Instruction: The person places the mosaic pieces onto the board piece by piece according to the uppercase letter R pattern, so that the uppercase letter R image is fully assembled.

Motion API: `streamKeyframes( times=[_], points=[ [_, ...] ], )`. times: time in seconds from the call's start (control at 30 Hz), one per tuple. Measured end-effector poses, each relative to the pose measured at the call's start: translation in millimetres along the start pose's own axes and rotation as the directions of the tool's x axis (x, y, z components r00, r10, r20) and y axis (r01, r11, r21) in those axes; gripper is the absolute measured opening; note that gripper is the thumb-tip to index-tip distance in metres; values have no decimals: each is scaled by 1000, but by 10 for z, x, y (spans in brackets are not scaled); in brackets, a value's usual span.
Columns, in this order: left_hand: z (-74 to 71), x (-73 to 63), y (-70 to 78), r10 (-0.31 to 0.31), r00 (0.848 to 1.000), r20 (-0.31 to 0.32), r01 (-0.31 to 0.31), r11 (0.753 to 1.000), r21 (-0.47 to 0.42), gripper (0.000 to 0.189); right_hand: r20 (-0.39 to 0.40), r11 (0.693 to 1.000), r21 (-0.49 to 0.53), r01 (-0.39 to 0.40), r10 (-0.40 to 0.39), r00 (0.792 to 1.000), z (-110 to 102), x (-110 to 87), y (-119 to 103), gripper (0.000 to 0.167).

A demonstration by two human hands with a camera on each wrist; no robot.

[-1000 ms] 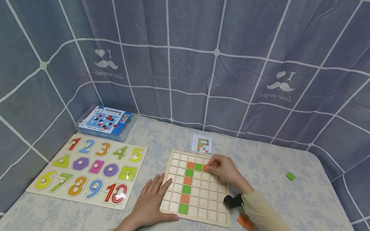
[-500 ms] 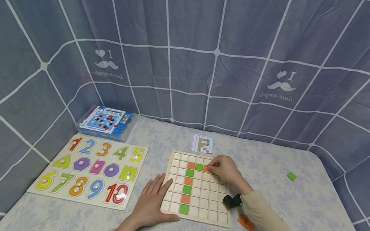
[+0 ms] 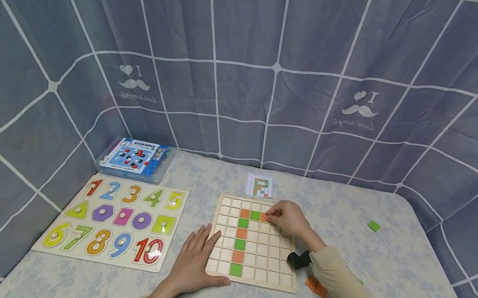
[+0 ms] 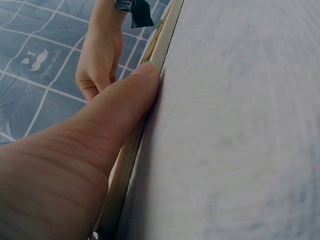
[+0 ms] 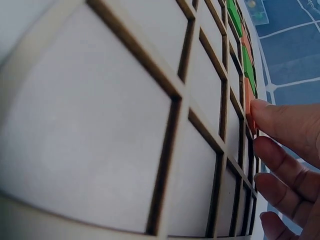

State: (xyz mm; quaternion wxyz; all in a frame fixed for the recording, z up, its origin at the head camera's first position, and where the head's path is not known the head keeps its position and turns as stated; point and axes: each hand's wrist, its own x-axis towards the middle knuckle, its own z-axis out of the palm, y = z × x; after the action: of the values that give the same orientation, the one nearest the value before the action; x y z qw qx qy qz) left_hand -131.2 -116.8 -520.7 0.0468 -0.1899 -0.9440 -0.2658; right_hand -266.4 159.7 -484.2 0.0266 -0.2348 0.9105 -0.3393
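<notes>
A wooden grid board lies flat on the table, with a column of alternating green and orange square tiles and a short row running right from its top. At the right end of that row, my right hand pinches an orange tile at its cell. The right wrist view shows the thumb against this orange tile, level with the neighbouring tiles. My left hand rests along the board's left side with fingers spread. Its thumb lies along the near edge of the board in the left wrist view.
Behind the board lies a pattern card with a coloured letter R. Loose orange tiles sit by the right sleeve, and a green tile lies farther right. A number puzzle board and a boxed set are at left.
The head view has shifted slightly. Both hands keep nearly the same places, the right still at the orange tile. A bit of green now shows beside the right sleeve.
</notes>
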Motion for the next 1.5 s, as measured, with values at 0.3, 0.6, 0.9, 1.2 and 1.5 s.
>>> streamKeyframes(
  times=[0.3,0.6,0.9,1.2,1.5],
  points=[
    [5,-6,-13,-5,1000,2,5,1000,1,110,-10,1000,2,12,-12,1000,9,-22,-14,7],
    [5,-6,-8,-6,1000,7,6,1000,-11,110,-59,999,43,21,-18,998,-25,-70,-15,16],
    [-4,0,-11,-2,1000,10,3,1000,-15,110,-152,999,33,-12,17,988,-186,-140,54,21],
    [-13,6,-6,-6,1000,9,6,1000,-7,110,-197,998,23,-58,61,979,-374,-245,197,25],
    [-13,2,-4,-5,1000,11,5,1000,-7,110,-240,999,-14,-53,48,970,-510,-344,327,26]
  ],
)
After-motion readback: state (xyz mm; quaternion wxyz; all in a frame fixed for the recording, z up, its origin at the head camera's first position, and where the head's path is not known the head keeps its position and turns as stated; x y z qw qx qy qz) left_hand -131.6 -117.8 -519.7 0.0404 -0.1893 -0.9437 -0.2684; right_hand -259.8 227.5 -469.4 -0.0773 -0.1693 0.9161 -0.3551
